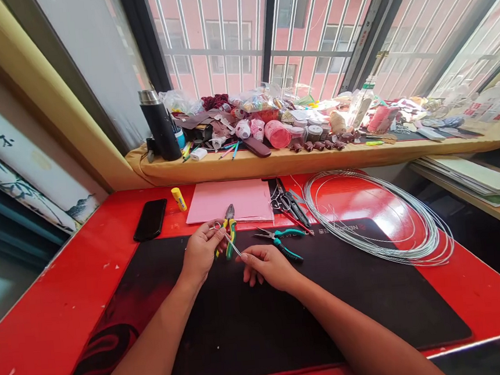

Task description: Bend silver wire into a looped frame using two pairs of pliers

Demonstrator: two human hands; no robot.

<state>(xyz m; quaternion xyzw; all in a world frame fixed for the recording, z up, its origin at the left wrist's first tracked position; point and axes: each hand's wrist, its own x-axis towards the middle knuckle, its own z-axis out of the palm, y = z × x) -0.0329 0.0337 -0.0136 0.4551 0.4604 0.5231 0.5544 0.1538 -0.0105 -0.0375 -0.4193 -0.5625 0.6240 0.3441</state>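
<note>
My left hand (201,251) is closed around a short piece of thin wire (227,239) with a small loop at its upper end. My right hand (265,266) pinches the lower end of the same wire. Both hands hover over a black desk mat (253,321). Yellow-green pliers (230,229) lie just behind the wire, touching the left fingertips. Teal-handled pliers (281,242) lie on the mat just beyond my right hand.
A large coil of silver wire (375,217) lies to the right on the red table (34,323). Scissors and tools (288,201), pink paper (229,202), a yellow glue stick (179,198) and a black phone (150,219) lie behind. The sill holds a black flask (159,125) and clutter.
</note>
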